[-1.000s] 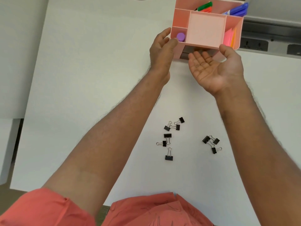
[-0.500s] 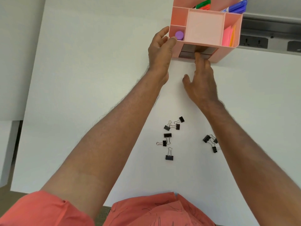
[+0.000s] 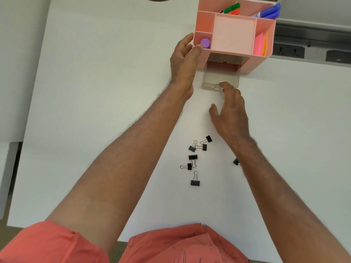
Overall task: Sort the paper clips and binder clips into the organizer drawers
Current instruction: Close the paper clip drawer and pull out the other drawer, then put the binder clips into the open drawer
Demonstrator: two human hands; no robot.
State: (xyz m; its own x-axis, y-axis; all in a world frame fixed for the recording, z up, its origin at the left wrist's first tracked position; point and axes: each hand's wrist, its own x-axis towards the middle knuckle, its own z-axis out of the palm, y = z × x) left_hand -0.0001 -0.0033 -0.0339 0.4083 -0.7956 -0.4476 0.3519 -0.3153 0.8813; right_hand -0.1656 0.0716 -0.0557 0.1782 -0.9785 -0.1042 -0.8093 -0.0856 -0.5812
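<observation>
The left hand (image 3: 183, 59) grips the near left corner of the pink organizer (image 3: 234, 33), with the thumb on the rim and the fingers curled round the side wall. It holds the box so it does not slide. The right hand (image 3: 230, 112) has its fingertips (image 3: 225, 85) curled over the front lip of the clear drawer (image 3: 221, 77). The drawer sticks far out of the bottom slot of the organizer, and it looks empty.

The step in hand seems to be opening the drawer so the clips can go in. No clip is in the drawer yet.

The black binder clips (image 3: 195, 158) lie loose on the white table (image 3: 95, 92), near the person and well apart from the drawer. One more clip (image 3: 236, 161) peeks out from behind the right arm. No paper clips can be seen.

The next move likely calls for the right hand to let go of the drawer, reach back, pinch one clip, and drop it in. The drawer may slip right out if pulled more.
</observation>
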